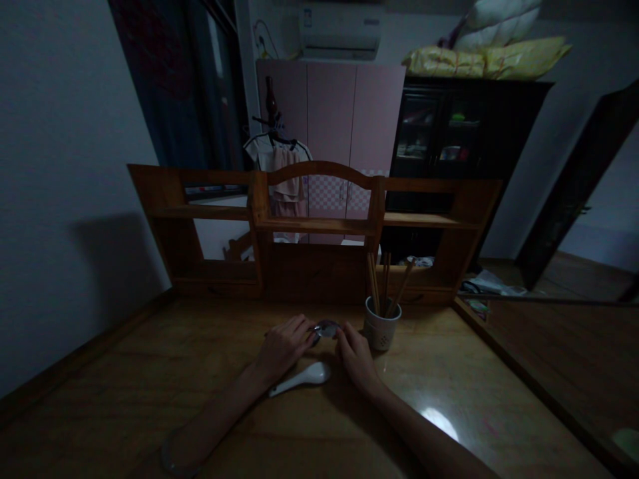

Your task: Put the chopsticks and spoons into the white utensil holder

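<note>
A shiny metal spoon (328, 326) is between my hands, just above or on the wooden table. My left hand (285, 346) is closed over its handle side, fingers bent. With thumb and fingers, my right hand (355, 352) pinches the rim of the bowl. Another shiny piece shows by the left fingertips; whether it is a second spoon I cannot tell. Nearer to me lies a white soup spoon (302, 378), its bowl pointing right, touched by neither hand. Just right of my right hand stands a pale cup (381, 327) with several chopsticks (385, 283) upright in it.
The wooden table (239, 426) carries a shelf rack (319, 226) along its back edge. A wall (74, 199) borders the left side. Behind the rack are a pink wardrobe (329, 113), hanging clothes (287, 166) and a dark cabinet (449, 133). Light is dim.
</note>
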Demonstrator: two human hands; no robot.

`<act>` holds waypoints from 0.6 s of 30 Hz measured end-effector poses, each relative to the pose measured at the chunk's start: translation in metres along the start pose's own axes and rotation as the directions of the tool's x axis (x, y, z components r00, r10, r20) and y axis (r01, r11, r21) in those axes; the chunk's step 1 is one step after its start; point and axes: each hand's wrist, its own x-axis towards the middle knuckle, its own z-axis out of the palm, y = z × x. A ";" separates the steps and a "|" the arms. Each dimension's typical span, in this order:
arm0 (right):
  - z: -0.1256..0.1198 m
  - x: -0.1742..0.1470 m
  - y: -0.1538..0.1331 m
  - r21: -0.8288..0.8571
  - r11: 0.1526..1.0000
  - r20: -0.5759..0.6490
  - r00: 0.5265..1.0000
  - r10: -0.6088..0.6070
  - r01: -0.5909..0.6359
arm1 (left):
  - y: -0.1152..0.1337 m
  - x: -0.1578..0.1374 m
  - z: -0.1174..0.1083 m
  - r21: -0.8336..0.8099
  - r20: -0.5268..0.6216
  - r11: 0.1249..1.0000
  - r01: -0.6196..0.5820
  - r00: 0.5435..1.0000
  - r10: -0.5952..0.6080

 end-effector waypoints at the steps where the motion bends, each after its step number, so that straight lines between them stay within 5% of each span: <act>1: 0.000 0.000 0.000 -0.002 1.000 0.003 1.000 0.001 -0.001 | 0.000 0.000 0.000 -0.004 -0.001 1.000 0.003 1.000 -0.003; 18: 0.000 -0.003 -0.003 0.000 0.999 0.031 0.999 -0.039 0.039 | 0.005 0.000 -0.001 0.009 -0.028 1.000 0.015 0.999 -0.015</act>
